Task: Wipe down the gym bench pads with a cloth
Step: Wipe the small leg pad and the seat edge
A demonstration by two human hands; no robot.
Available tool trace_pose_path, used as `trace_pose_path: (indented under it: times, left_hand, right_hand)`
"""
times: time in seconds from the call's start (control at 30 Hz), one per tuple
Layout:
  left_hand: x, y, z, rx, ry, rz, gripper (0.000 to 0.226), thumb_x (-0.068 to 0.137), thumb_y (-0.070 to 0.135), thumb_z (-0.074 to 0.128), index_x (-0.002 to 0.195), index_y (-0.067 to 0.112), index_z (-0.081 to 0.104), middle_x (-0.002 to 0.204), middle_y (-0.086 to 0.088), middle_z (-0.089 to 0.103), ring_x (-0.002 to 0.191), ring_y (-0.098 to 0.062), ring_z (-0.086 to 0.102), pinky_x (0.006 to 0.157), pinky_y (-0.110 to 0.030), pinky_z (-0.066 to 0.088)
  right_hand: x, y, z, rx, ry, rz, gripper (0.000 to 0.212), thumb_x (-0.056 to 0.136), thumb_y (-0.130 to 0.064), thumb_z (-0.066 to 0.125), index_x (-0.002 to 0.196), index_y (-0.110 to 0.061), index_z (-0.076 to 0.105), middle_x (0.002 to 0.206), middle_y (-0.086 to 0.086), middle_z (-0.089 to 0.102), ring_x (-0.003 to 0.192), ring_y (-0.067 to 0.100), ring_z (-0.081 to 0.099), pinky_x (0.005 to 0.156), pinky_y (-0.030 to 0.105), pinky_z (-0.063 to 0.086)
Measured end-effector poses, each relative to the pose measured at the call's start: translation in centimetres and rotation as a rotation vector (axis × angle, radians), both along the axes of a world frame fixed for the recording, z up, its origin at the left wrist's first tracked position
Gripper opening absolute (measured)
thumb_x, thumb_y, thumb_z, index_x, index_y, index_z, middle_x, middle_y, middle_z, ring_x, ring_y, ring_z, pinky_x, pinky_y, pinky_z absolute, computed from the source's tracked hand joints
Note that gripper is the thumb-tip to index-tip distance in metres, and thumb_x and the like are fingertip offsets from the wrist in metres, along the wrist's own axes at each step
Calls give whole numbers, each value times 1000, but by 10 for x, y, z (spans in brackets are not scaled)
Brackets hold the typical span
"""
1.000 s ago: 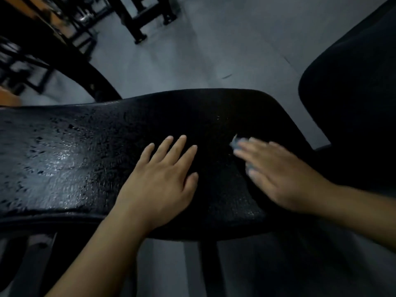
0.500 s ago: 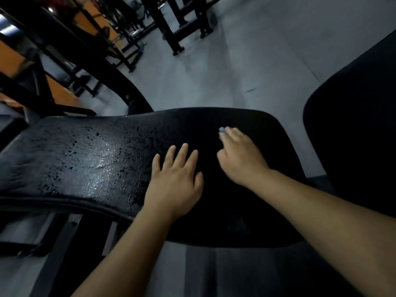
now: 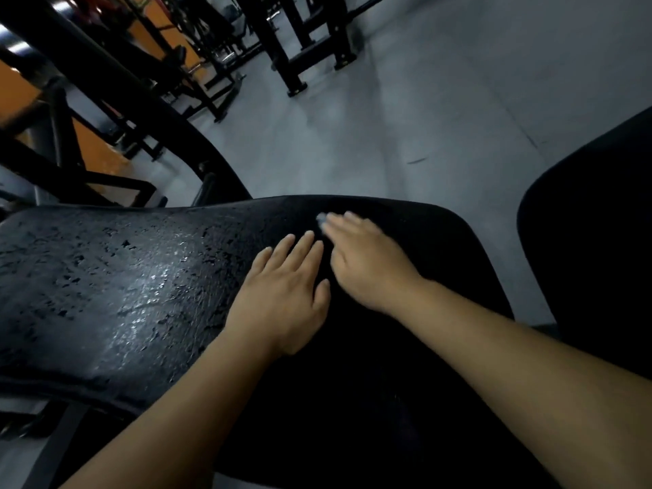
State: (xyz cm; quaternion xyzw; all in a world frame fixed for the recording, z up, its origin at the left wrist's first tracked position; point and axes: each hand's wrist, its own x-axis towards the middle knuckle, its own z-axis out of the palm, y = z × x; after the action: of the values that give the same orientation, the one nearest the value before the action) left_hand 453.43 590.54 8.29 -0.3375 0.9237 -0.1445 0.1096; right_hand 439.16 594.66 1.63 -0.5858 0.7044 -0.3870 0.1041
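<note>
The head view looks down on a long black bench pad (image 3: 141, 294), its cracked, glossy cover running from the left edge to a rounded right end. The left hand (image 3: 282, 298) lies flat on the pad near the middle, fingers straight and together, holding nothing; it is probably there to brace the body. Just to its right and a little farther away, the right hand (image 3: 367, 266) presses down with its fingers stretched out. A pale scrap of the cloth (image 3: 321, 218) peeks past the fingertips, and the rest is hidden under the palm. That flat press suits rubbing, and the blur suggests a stroke. A second dark pad (image 3: 592, 241) stands at the right, apart, with grey floor (image 3: 423, 118) beyond it and black frames (image 3: 282, 40) at the far left.
</note>
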Motion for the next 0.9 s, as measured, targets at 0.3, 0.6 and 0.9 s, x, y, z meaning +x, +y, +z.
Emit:
trace_pose_path:
  times: [0.3, 0.6, 0.9]
  left_hand:
    - [-5, -1, -7, -35, -4, -2, 79, 89, 50, 0, 160, 18, 10, 168, -2, 1, 155, -20, -1, 125, -42, 5]
    - [-10, 1, -5, 36, -97, -68, 79, 84, 61, -6, 158, 37, 7, 167, 14, -2, 154, -26, -4, 122, -54, 1]
    - [-15, 9, -10, 18, -139, -30, 82, 84, 69, -4, 159, 34, -2, 167, 8, -10, 153, -33, -10, 119, -62, -4]
  right_hand:
    - [-48, -43, -12, 77, -132, -270, 39, 92, -14, 40, 126, -5, 58, 137, 11, 55, 127, 31, 47, 105, 38, 37]
    - [-67, 49, -45, 124, -16, -167, 51, 99, -15, 37, 150, -15, 42, 159, -1, 34, 147, 15, 26, 119, 30, 15]
    - [14, 137, -44, 67, -1, 5, 62, 96, -33, 19, 155, -21, 31, 162, -12, 23, 151, 6, 12, 124, 31, 10]
